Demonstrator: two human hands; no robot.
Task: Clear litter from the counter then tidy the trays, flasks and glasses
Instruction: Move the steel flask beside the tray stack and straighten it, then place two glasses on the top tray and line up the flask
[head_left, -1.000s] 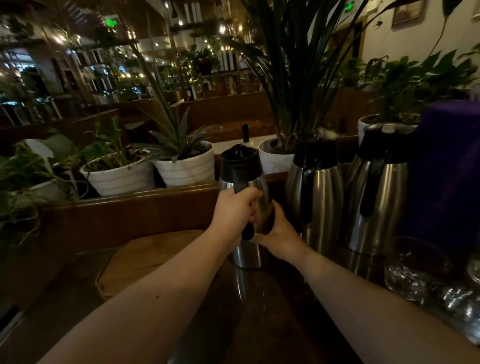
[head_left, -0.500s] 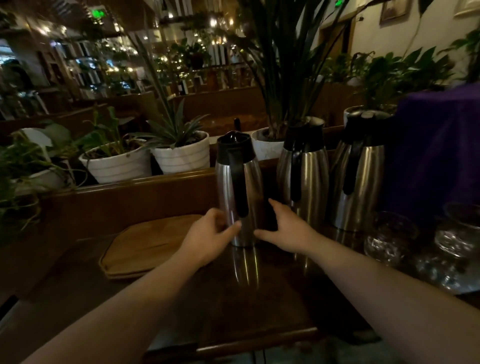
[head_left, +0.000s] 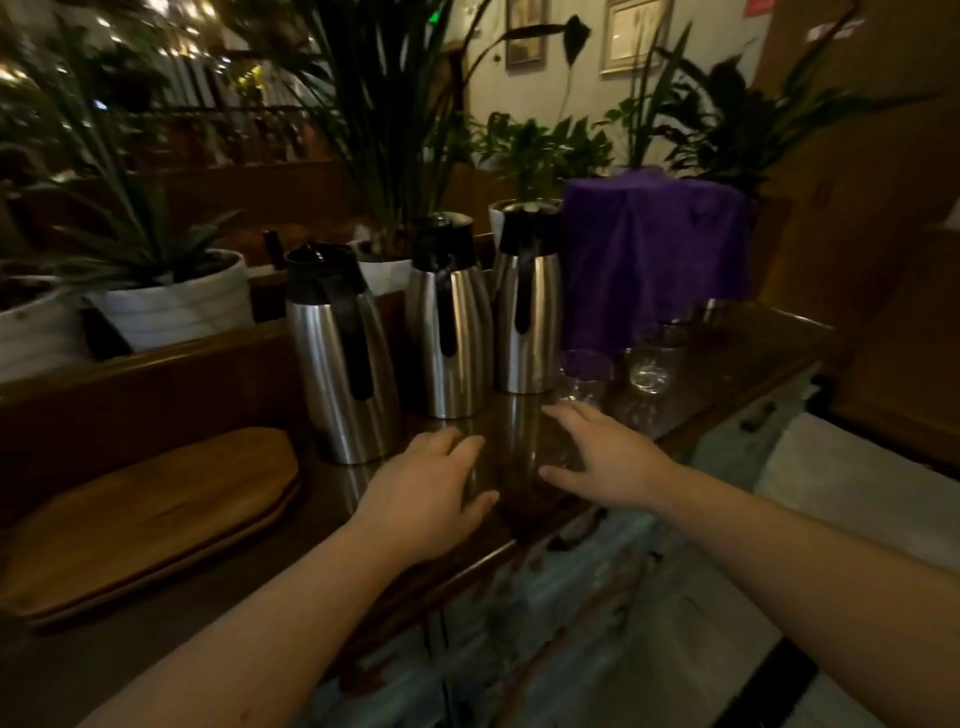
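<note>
Dim, motion-blurred, warped edges

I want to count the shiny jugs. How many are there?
3, in a row on the counter: left flask beside the wooden trays, middle flask, right flask by the purple cloth.

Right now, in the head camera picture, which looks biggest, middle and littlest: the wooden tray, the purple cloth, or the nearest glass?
1. Wooden tray and purple cloth: they look about alike, and the tray is nearer the camera, so I won't rank them.
2. Nearest glass: clearly littlest.
</note>
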